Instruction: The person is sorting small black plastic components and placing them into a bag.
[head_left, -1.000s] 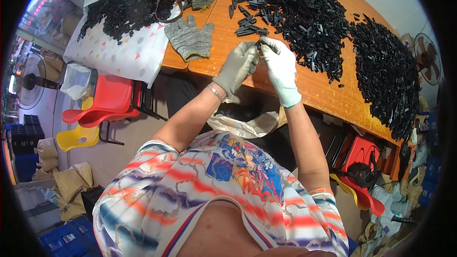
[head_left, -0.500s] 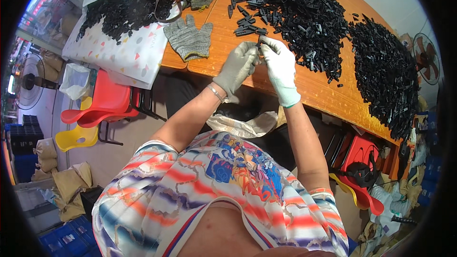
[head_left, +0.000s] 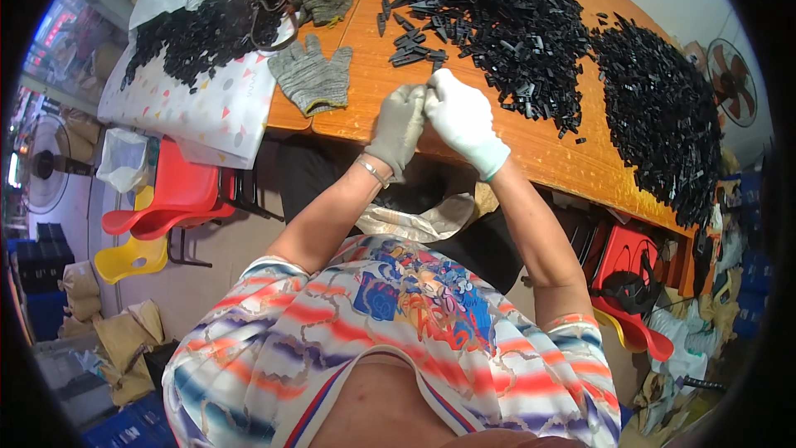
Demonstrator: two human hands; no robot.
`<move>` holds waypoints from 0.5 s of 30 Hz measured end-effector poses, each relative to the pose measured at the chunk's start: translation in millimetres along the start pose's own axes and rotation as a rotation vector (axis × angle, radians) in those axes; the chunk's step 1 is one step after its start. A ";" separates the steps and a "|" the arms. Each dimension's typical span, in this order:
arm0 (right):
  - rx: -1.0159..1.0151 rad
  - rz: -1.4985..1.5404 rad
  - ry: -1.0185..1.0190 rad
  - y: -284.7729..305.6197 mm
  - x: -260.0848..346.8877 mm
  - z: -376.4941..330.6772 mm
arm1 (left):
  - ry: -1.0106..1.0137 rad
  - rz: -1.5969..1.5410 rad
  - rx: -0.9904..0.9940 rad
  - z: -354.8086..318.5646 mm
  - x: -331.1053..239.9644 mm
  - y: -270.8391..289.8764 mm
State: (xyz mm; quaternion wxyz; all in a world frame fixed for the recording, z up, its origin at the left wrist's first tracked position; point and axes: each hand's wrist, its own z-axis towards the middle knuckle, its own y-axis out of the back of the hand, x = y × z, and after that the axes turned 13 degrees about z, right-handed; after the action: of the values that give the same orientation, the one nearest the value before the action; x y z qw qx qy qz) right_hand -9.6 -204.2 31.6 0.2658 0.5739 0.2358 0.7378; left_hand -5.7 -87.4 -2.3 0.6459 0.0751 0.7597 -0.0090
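At the table's near edge my two gloved hands meet, fingertips together. My left hand (head_left: 396, 126), in a greyish glove, is closed with its fingers pinched. My right hand (head_left: 466, 123), in a white glove, is closed against it. Whatever lies between the fingers is hidden. Just beyond them are a few loose black plastic clip-like pieces (head_left: 408, 48), and behind these spreads a large heap of black pieces (head_left: 489, 12). Below my hands, an open whitish sack (head_left: 414, 222) with dark contents sits at my lap.
A grey knitted glove (head_left: 311, 76) lies on the wooden table (head_left: 356, 120) to the left. Small black parts (head_left: 195, 41) cover a patterned white sheet (head_left: 186, 104). Another black heap (head_left: 655, 108) fills the right end. Red chairs (head_left: 186, 178) and fans (head_left: 731, 83) stand around.
Both hands have drawn slightly left and closer together. The small dark piece that showed between the fingertips is now hidden. The whole view has shifted a little.
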 end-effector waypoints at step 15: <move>-0.286 0.325 -0.139 -13.3 -34.2 1.3 | 0.078 -0.136 0.218 9.3 -17.5 0.1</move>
State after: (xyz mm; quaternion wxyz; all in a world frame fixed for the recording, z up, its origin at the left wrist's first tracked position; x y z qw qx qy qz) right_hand 0.0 -217.0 -1.5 0.2376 0.6104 0.0146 0.7555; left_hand 6.1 -90.1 13.4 0.6016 0.0936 0.7822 -0.1323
